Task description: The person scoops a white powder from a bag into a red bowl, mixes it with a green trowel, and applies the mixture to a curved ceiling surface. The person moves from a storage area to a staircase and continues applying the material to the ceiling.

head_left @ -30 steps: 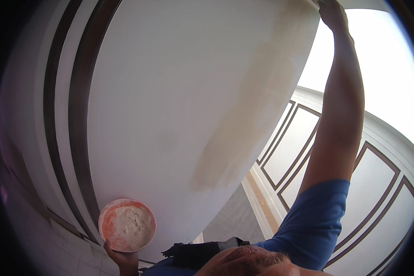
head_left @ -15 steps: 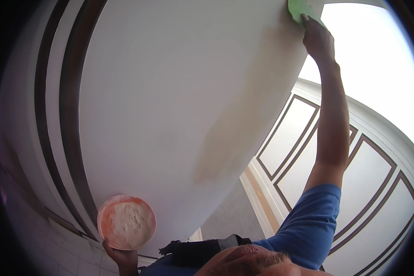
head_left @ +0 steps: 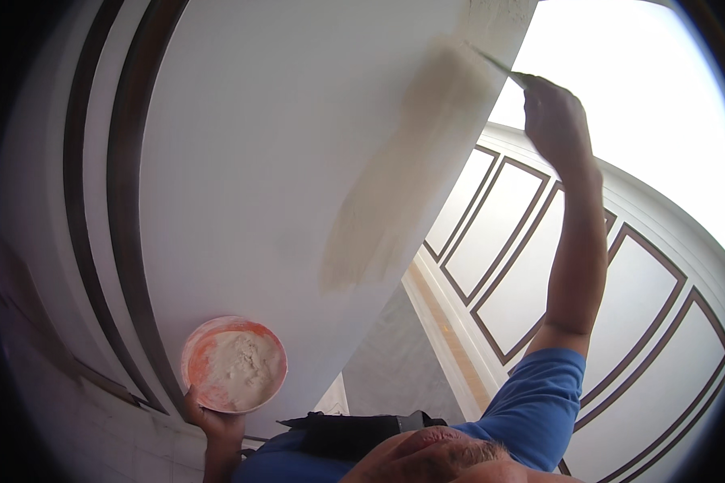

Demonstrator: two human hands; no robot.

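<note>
My left hand grips an orange bowl by its lower rim, low beside the wall. Pale, lumpy putty fills much of the bowl, and its inner side is smeared white. Up at the right, my right hand is closed on a thin green spreader, seen almost edge-on. The spreader's tip is at the upper end of a long beige putty patch on the white wall. Whether the tip touches the wall, I cannot tell.
Dark trim strips run down the wall's left side. Beyond the wall's right edge are a white panelled wall with brown frames, a grey floor and a bright area at the upper right. A black strap crosses my chest.
My right hand has come down and slightly left, and the spreader has turned from face-on to edge-on. The bowl has risen slightly and moved right. The patch sits further left in view.
</note>
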